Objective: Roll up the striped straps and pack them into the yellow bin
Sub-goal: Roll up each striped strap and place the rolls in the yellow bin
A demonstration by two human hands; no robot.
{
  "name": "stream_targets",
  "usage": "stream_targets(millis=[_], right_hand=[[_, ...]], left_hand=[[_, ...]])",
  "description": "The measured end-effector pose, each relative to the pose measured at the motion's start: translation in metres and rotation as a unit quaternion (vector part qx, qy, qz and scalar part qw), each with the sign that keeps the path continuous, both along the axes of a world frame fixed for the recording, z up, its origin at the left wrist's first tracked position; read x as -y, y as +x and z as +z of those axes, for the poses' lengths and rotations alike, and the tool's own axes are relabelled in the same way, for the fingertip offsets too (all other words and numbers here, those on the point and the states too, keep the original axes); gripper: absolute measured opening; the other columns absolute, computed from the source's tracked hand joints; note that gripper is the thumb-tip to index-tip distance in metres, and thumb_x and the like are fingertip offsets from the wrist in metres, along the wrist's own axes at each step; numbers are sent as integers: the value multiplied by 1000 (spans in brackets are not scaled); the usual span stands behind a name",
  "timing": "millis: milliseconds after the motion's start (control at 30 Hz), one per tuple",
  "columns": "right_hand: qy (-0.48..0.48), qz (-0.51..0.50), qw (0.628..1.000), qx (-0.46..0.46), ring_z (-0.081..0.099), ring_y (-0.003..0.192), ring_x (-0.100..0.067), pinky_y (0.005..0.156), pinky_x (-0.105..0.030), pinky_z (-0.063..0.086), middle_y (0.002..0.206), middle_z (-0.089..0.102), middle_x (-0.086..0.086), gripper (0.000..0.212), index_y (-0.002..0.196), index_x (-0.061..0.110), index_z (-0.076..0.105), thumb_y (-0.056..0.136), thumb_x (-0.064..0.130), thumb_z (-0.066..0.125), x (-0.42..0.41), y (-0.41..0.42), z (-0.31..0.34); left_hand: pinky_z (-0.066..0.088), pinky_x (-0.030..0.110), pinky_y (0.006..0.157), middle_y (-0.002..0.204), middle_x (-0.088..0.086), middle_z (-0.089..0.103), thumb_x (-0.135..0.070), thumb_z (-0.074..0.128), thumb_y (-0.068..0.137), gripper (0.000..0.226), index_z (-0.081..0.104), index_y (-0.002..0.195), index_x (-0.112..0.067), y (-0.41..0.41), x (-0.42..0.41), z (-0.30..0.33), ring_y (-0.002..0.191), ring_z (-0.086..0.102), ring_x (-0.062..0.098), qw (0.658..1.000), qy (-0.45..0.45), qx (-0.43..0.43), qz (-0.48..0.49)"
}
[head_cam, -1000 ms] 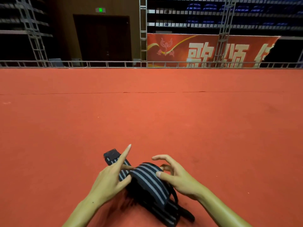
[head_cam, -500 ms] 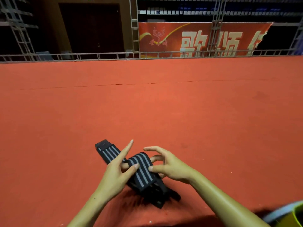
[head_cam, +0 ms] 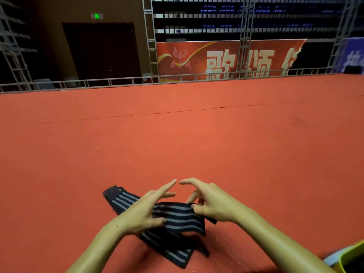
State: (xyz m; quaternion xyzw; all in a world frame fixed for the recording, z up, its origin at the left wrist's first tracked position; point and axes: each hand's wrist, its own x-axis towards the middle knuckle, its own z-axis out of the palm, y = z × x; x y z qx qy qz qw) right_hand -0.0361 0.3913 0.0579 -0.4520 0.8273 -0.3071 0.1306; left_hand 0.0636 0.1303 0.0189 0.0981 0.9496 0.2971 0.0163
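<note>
Hands meet low over the red carpet (head_cam: pixel 177 138), both working one striped strap (head_cam: pixel 178 218) that spans between them. Her or his left hand (head_cam: pixel 144 211) comes in from seven o'clock, thumb and lower fingers pinching the near left part of the strap's raised fold while the forefinger sticks out straight toward one o'clock. From five o'clock comes the right hand (head_cam: pixel 212 201), thumb and a curled finger nipping the fold's right edge, its forefinger arched toward eleven o'clock so the two forefinger tips nearly touch above the fabric. Between the two hands the strap stands as a lifted band, black with grey stripes running across. One end runs out flat on the carpet toward ten o'clock past the left hand, finishing in a plain dark tab; more of it lies crumpled on the floor at six o'clock, under the wrists. At four o'clock, at the frame's bottom right corner, a slice of the yellow bin (head_cam: pixel 352 257) shows just beside the right forearm. Far off at twelve o'clock a metal rail (head_cam: pixel 118 81) edges the carpet, with a red banner (head_cam: pixel 226 58) behind it and a dark doorway (head_cam: pixel 100 52) at eleven.
</note>
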Motion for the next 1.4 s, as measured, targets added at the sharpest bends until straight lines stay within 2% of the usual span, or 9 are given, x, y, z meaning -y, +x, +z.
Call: stream_targets(millis=[133, 267, 467, 567, 733, 933, 1100, 1200, 1400], right_hand=[[20, -7, 1000, -22, 72, 86, -14, 84, -43, 59, 115, 78, 22, 77, 154, 50, 34, 90, 16, 62, -12, 5, 0], [10, -28, 1000, -6, 71, 87, -14, 85, -40, 58, 109, 78, 27, 72, 152, 49, 39, 91, 17, 60, -22, -1, -4], [11, -44, 998, -47, 66, 91, -10, 91, -38, 54, 108, 73, 38, 66, 148, 50, 40, 92, 22, 59, -18, -9, -24], [17, -59, 994, -86, 65, 89, -8, 88, -35, 54, 110, 69, 45, 67, 147, 54, 37, 93, 25, 62, -13, -9, -31], [19, -54, 967, -249, 61, 86, -3, 74, -26, 55, 111, 68, 45, 67, 147, 50, 43, 86, 31, 63, -1, 6, -47], [79, -7, 898, -433, 44, 55, -21, 53, -28, 38, 57, 56, 11, 82, 137, 29, 65, 59, 9, 82, 24, 26, -99], [127, 35, 943, -306, 57, 69, -12, 59, -26, 50, 95, 75, 30, 82, 154, 38, 46, 73, 34, 53, 22, 41, -127], [149, 60, 969, -187, 63, 101, -7, 88, -29, 56, 129, 66, 37, 84, 163, 48, 17, 86, 45, 50, 24, 43, -118], [88, 8, 995, -36, 61, 103, 1, 96, -26, 51, 128, 63, 29, 76, 156, 56, 21, 91, 61, 60, 33, 34, -115]], left_hand=[[40, 27, 119, 146, -10, 58, -44, 91, 80, 111, 14, 152, -78, -34, 7, -18, 137, 51, 1, 996, 45, 66, -30], [45, 29, 104, 125, -10, 62, -65, 89, 68, 108, 16, 145, -82, -47, 45, -38, 122, 58, 9, 996, -85, 25, 14], [36, 33, 109, 128, -11, 62, -47, 74, 90, 90, 22, 164, -54, -36, 121, -42, 130, 54, 16, 936, -337, -14, 95], [47, 38, 90, 105, -7, 74, -41, 83, 84, 77, 51, 154, -47, -36, 163, -54, 111, 69, 17, 905, -383, -78, 169], [52, 39, 70, 70, 0, 68, -18, 102, 65, 71, 76, 130, -32, -50, 188, -43, 70, 71, 29, 880, -334, -225, 252], [51, 38, 101, 111, -26, 79, -6, 87, 76, 100, 45, 160, -40, -47, 217, -83, 111, 75, 20, 939, -222, -146, 216], [52, 33, 102, 118, -43, 61, -33, 91, 84, 112, 21, 170, -41, -20, 242, -107, 130, 67, 20, 973, -148, -56, 170], [47, 31, 107, 130, -35, 59, -67, 86, 77, 122, 12, 171, -42, -6, 237, -106, 141, 60, 19, 977, -104, -26, 185], [50, 42, 106, 134, -14, 75, -106, 42, 70, 124, 11, 171, -40, 18, 187, -89, 129, 66, 21, 956, -132, -78, 248]])
